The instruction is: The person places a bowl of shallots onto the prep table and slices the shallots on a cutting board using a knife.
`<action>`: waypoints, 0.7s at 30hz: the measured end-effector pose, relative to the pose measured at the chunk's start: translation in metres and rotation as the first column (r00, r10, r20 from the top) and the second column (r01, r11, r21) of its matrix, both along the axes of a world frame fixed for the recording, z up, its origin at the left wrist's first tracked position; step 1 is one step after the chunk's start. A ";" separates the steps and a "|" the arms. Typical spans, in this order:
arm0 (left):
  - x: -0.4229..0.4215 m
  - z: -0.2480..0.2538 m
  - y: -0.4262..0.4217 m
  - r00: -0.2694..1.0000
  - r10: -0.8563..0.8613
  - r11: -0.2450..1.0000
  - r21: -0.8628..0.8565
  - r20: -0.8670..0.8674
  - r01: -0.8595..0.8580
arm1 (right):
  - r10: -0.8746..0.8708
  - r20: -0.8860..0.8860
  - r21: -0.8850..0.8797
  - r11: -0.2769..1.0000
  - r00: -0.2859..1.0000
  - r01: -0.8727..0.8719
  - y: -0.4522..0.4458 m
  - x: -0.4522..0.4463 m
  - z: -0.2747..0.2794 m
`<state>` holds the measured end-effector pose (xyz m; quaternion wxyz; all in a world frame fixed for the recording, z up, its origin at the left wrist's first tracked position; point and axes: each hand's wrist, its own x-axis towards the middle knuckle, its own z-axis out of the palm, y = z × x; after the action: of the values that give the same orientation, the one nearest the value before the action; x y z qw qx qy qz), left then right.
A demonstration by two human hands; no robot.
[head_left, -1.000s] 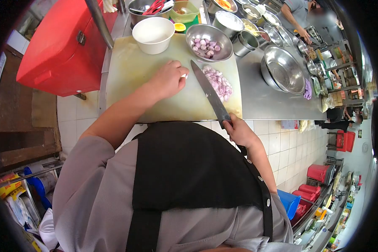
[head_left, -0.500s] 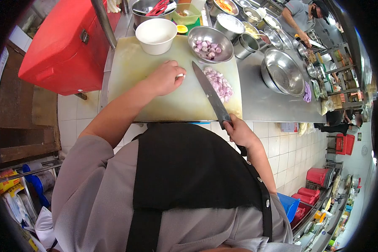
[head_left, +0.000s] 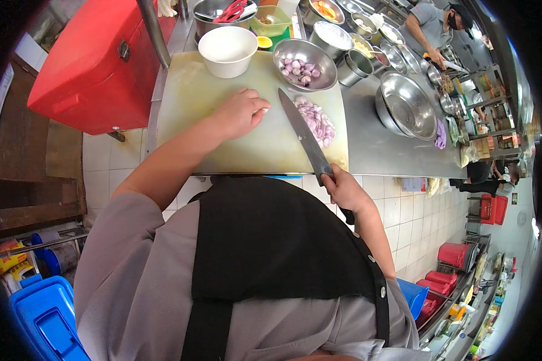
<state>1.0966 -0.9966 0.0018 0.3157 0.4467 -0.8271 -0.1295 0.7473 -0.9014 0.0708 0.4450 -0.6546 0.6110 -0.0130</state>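
My right hand (head_left: 345,189) is closed round the black handle of a kitchen knife (head_left: 306,135), its blade pointing away over the cutting board (head_left: 238,157). Right of the blade lies a heap of sliced shallots (head_left: 319,125). Over the middle of the board, my left hand (head_left: 242,114) has its fingers curled in, with a small white piece (head_left: 265,111) at the fingertips; its kind is too small to tell. Beyond the knife tip, a steel bowl (head_left: 323,59) holds whole peeled shallots (head_left: 299,71). A white bowl (head_left: 227,53) sits at the board's far left.
A red cooler box (head_left: 90,72) stands left of the table beside a metal post (head_left: 154,33). Nested steel bowls (head_left: 407,105) rest on the steel counter to the right. Several pots with ingredients stand behind. A co-worker (head_left: 430,30) is at the far right.
The view has shifted slightly, and a blue lidded bin now shows at lower left. My left fingers have turned, leaving less of the white piece showing. The knife stays nearly still.
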 end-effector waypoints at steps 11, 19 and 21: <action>0.002 0.021 -0.006 0.961 0.275 0.937 0.234 -0.042 -0.258 | -0.007 0.014 -0.027 1.000 1.000 0.008 0.001 0.000 0.000; 0.008 0.013 -0.024 0.946 0.296 0.953 0.032 0.130 -0.302 | -0.002 0.037 -0.016 1.000 0.999 0.003 0.001 -0.003 -0.006; 0.008 0.009 -0.024 0.969 0.227 0.974 -0.040 0.101 -0.224 | -0.010 0.033 0.009 1.000 0.999 0.009 0.000 0.000 0.000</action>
<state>1.1046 -1.0204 0.0112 0.2904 0.5395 -0.7882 -0.0575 0.7474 -0.9013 0.0713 0.4577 -0.6495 0.6067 -0.0232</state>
